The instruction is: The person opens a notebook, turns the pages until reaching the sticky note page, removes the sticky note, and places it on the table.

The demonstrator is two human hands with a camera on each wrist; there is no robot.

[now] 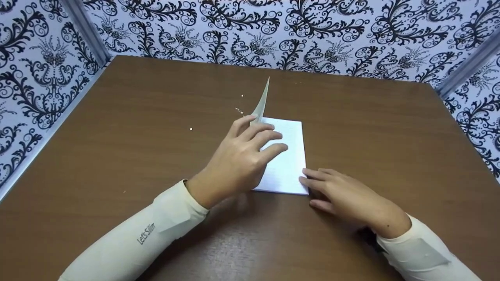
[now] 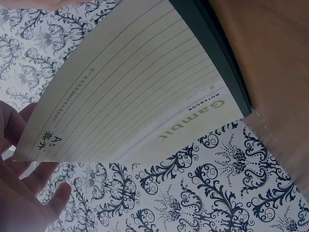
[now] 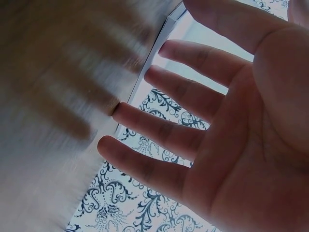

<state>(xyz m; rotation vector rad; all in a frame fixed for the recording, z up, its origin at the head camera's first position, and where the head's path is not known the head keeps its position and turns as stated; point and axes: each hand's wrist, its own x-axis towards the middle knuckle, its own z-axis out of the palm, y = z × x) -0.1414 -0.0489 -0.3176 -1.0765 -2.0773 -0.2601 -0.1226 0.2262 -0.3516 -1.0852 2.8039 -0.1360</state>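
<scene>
The notebook (image 1: 287, 160) lay on the table (image 1: 390, 136), with the wall (image 1: 250, 31) behind the table and to its left and right. A raised leaf (image 1: 262, 102) stood at the notebook's left side. The left hand (image 1: 246, 156) was over that side, its fingers at the leaf's corner; the right hand (image 1: 345, 193) was at the notebook's near right corner. Scraps (image 1: 239, 110) lay left of the leaf.

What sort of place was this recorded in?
Probably a small indoor desk area, though the room's wider use can't be told: a brown wood-look table with patterned walls on three sides, and an open lined notebook lying on it.
</scene>
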